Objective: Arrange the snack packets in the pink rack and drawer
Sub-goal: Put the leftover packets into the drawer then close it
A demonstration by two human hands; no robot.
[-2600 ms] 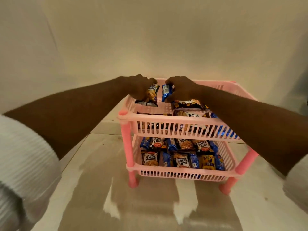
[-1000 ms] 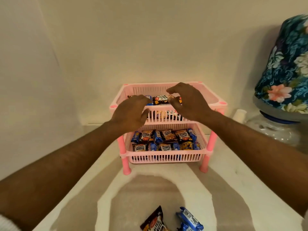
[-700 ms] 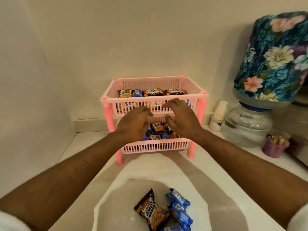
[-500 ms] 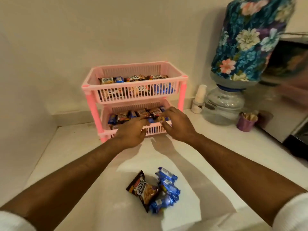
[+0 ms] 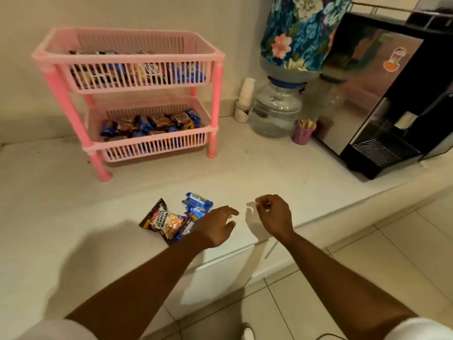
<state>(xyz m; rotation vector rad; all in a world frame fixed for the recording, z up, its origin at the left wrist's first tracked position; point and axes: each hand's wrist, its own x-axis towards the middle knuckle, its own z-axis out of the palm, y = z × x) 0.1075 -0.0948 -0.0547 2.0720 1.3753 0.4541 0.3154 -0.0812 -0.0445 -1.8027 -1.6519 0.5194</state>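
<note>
Pink slatted plastic two-tier rack (image 5: 127,55), legs a deeper pink than the baskets. Snack packets in lower basket (image 5: 149,123): blue, dark brown, orange. Loose dark brown peanut packet (image 5: 164,220) with white lettering and tan nut print; blue crinkled packets (image 5: 197,206) beside it. Off-white countertop (image 5: 269,173). Teal-blue cloth bottle cover (image 5: 296,28) with white and pink flower print. Small purple cup (image 5: 302,136). Black and silver coffee machine (image 5: 392,94). White ribbed sleeves (image 5: 421,328).

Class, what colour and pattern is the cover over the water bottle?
The cover is blue-teal with a floral print; head view.
</note>
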